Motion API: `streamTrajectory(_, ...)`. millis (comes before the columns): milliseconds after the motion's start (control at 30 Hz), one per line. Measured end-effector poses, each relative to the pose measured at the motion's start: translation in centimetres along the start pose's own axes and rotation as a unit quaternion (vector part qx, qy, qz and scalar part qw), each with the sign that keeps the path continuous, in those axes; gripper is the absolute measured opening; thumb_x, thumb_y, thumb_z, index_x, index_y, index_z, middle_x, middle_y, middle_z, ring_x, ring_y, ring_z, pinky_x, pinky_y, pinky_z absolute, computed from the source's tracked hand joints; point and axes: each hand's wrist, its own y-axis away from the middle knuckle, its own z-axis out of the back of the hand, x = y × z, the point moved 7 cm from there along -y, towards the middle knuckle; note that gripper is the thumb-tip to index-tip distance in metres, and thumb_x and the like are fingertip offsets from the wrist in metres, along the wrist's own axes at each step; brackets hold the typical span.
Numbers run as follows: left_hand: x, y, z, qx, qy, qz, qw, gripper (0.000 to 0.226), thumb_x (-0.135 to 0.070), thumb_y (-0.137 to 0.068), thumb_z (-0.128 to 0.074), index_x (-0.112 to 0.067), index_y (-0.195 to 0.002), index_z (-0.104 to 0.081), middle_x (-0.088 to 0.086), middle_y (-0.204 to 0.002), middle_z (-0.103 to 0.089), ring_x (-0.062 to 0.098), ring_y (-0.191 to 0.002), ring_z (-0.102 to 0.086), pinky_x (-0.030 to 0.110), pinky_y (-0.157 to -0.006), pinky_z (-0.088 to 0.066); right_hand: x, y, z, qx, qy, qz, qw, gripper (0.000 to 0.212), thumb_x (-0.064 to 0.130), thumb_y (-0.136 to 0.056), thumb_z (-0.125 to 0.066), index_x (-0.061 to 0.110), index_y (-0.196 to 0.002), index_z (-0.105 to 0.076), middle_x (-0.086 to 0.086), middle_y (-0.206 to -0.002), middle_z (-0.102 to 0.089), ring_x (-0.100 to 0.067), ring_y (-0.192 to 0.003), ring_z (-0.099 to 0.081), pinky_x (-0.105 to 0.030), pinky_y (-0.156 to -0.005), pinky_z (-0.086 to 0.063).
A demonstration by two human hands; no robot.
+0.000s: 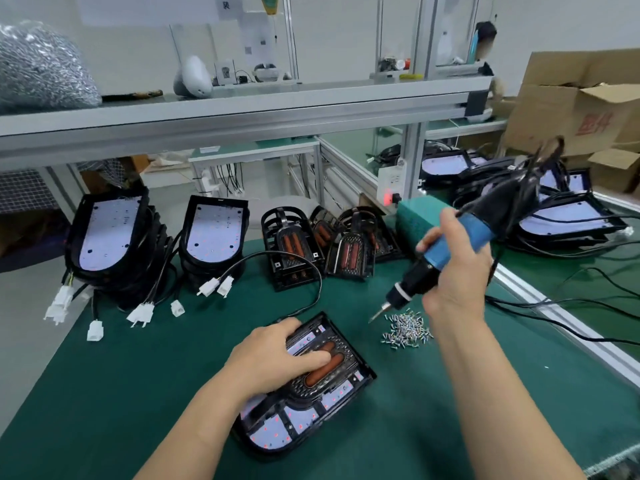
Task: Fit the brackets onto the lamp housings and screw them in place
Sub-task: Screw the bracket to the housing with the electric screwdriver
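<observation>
The left hand (273,355) pins the bracket (323,372) with extended fingers; the right hand (453,268), wrapped round the screwdriver (412,275), should catch one of the screws (408,330) squarely

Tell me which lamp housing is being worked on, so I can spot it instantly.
On the green mat, nearest the camera, one lamp housing lies flat by itself, left of the loose screws. Unlike the stacked housings at the mat's far edge, it has a bracket on it, pressed down by the left hand.
</observation>
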Motion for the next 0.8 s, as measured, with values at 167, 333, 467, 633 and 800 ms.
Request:
streamTrajectory(167,-2.1,-0.6,1.3,-0.067,-0.144,-0.036,0.987,0.079,-0.093,-0.069,-0.042,-0.039,-0.123,-0.062,-0.011,-0.111,-0.057,0.016,-0.112,-0.054,0.037,-0.098,-0.045,-1.2,-1.5,8.3,-0.133,-0.025,-0.052,0.989,0.017,0.016,-0.095,-0.069,0.015,-0.097,-0.052,0.003,-0.063,-0.053,-0.008,-0.054,-0.053,-0.022,-0.054,-0.047)
streamTrajectory(333,-10.3,-1.9,-1.1,-0.126,-0.199,-0.208,0.949,0.021,-0.039,-0.092,-0.061,-0.035,-0.112,-0.067,-0.013,-0.113,-0.064,0.017,-0.114,-0.047,0.034,-0.093,-0.033,-3.2,-1.8,12.2,-0.158,-0.091,-0.120,0.976,0.016,0.029,-0.095,-0.068,0.019,-0.086,-0.058,0.003,-0.064,-0.055,-0.010,-0.061,-0.050,-0.022,-0.064,-0.042)
streamTrajectory(467,-13.2,-4.7,-5.8,-0.023,-0.319,-0.203,0.926,0.018,-0.025,-0.090,-0.065,-0.023,-0.107,-0.070,-0.002,-0.110,-0.071,0.026,-0.110,-0.055,0.038,-0.095,-0.039,-3.8,-2.0,12.7,-0.144,-0.118,-0.137,0.973,0.018,0.033,-0.094,-0.067,0.020,-0.083,-0.059,0.004,-0.065,-0.055,-0.009,-0.055,-0.051,-0.023,-0.064,-0.039)
streamTrajectory(633,-13.4,-7.1,-7.2,0.001,-0.333,-0.163,0.929,0.017,-0.025,-0.090,-0.070,-0.015,-0.104,-0.069,0.006,-0.104,-0.073,0.029,-0.104,-0.063,0.038,-0.093,-0.043,-4.3,-1.6,12.4,-0.130,-0.128,-0.151,0.972,0.017,0.033,-0.093,-0.068,0.020,-0.084,-0.060,0.004,-0.065,-0.055,-0.008,-0.054,-0.051,-0.022,-0.064,-0.038)
streamTrajectory(800,-13.7,-7.7,-7.3,0.038,-0.301,-0.164,0.938,0.012,-0.012,-0.088,-0.065,-0.013,-0.099,-0.069,0.008,-0.100,-0.071,0.031,-0.097,-0.065,0.037,-0.083,-0.052,-4.6,-1.3,12.1,-0.127,-0.127,-0.160,0.971,0.016,0.032,-0.093,-0.069,0.020,-0.087,-0.060,0.004,-0.064,-0.056,-0.008,-0.054,-0.051,-0.021,-0.063,-0.039)
